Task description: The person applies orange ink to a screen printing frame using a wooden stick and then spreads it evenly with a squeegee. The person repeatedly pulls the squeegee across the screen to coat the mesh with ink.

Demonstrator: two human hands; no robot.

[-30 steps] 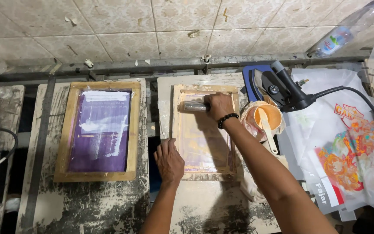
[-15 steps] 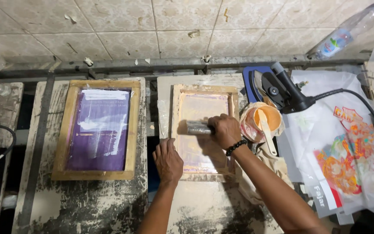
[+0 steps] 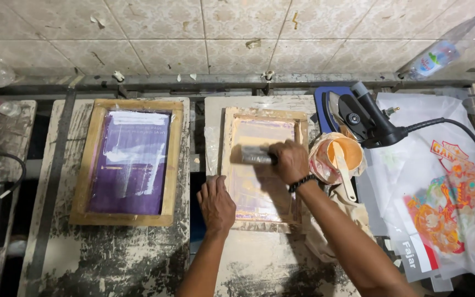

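My right hand grips a squeegee lying across the pale mesh of a wooden printing frame on the middle table. My left hand presses flat on that frame's lower left edge, fingers together. A second wooden frame with a purple screen lies on the table to the left, untouched.
A cup of orange ink with a white spatula stands right of the frame. Behind it rests a black heat tool with a cable. Printed transfer sheets cover the right side. A plastic bottle leans on the tiled wall.
My right hand has drawn the squeegee from the frame's far end toward me, down to about the upper middle of the mesh. My left hand stays pressed on the frame's edge.
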